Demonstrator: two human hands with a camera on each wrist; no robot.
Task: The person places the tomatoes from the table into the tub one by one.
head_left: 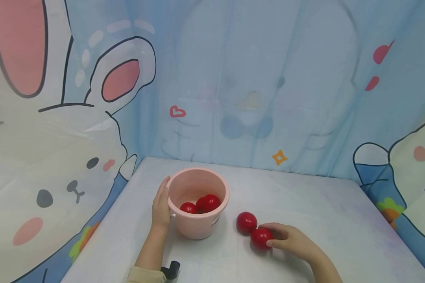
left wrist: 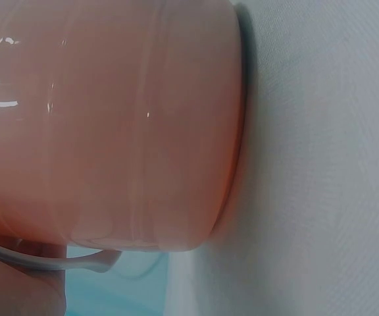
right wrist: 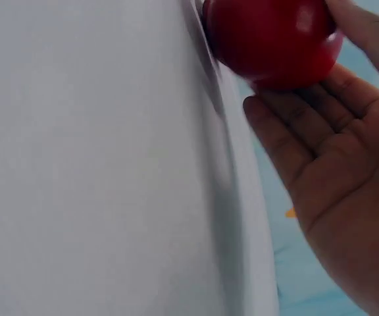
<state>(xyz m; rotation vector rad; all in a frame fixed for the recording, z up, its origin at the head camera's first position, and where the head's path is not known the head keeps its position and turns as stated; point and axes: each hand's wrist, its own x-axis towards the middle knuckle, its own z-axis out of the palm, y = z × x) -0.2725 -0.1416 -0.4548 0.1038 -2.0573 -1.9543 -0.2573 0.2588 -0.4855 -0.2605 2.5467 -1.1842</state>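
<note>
A pink bucket (head_left: 198, 227) stands upright on the table, with several shiny round red fruits (head_left: 211, 203) inside it. My left hand (head_left: 161, 208) rests against the bucket's left side, fingers extended along the outer wall near the rim. In the left wrist view the bucket wall (left wrist: 110, 125) fills much of the picture, and a thin pale handle (left wrist: 51, 263) crosses in front of part of the hand. To the right of the bucket, my right hand (head_left: 290, 239) holds a round red fruit (head_left: 261, 238) between thumb and fingers. Another red fruit (head_left: 246, 223) lies just behind it.
A white cloth covers the table (head_left: 315, 204). Behind it hangs a light blue curtain (head_left: 262, 78) printed with cartoon rabbits. A black device (head_left: 171, 270) sits by the left wrist, beside a beige sleeve (head_left: 146, 275).
</note>
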